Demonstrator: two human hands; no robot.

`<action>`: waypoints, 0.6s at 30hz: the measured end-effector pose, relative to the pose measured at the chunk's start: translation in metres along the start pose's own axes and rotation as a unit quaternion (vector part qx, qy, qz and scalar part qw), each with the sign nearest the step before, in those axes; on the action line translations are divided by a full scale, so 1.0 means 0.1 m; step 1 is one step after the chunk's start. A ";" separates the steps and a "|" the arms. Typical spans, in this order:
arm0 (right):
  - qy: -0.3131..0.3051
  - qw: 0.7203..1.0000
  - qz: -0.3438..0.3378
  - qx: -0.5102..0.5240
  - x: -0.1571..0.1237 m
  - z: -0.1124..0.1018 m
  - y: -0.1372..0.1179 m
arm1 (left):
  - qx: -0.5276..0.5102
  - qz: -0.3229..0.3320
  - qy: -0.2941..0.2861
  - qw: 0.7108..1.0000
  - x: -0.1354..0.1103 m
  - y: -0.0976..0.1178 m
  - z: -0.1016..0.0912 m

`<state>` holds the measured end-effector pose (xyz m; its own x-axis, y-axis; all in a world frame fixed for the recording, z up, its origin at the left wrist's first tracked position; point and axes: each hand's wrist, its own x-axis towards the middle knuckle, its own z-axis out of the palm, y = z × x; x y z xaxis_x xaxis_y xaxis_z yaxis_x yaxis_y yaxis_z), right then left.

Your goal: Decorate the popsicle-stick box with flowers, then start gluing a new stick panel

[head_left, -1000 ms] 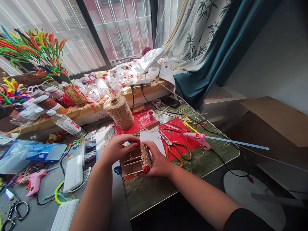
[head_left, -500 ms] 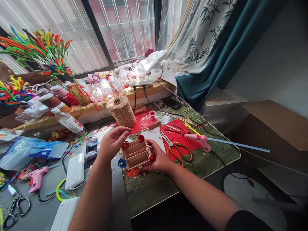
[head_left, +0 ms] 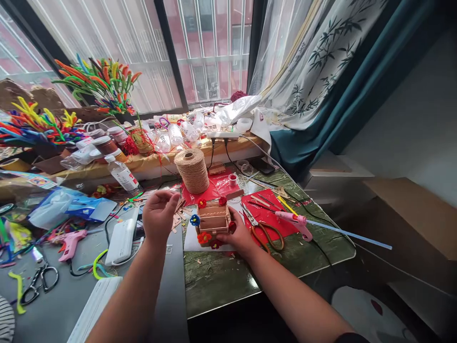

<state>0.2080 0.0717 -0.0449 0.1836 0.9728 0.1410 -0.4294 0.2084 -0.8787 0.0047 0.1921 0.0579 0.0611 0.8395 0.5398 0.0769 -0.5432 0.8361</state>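
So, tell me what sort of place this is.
Probably a home craft corner by a window: a twine spool and pink glue gun on the table, pipe-cleaner flowers on the sill, curtains alongside.

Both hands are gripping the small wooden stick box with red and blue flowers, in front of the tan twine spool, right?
Not quite: in the head view only the right hand grips the small wooden stick box with red and blue flowers; the left hand is off it, open beside it. It does sit in front of the tan twine spool.
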 end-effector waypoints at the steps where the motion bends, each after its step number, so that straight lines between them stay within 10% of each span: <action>1: -0.002 1.000 0.000 0.004 0.00 0.01 0.00 | 0.010 -0.022 -0.060 0.998 -0.08 -0.06 -0.10; 6: -0.013 1.000 0.021 0.012 0.01 0.03 0.06 | 0.090 -0.065 -0.343 0.933 -0.61 -0.35 -0.46; 11: -0.026 0.999 0.010 0.015 0.02 0.02 0.13 | 0.116 -0.085 -0.398 0.906 -0.93 -0.54 -0.34; 18: -0.066 0.997 0.039 0.019 0.00 0.06 0.09 | 0.147 -0.095 -0.333 0.927 -0.92 -0.69 -0.31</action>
<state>0.1985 0.0745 -0.0497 0.0316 0.9906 0.1332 -0.4721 0.1323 -0.8716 -0.0374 0.1531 -0.0462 0.6110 0.7819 0.1235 0.4108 -0.4465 0.7949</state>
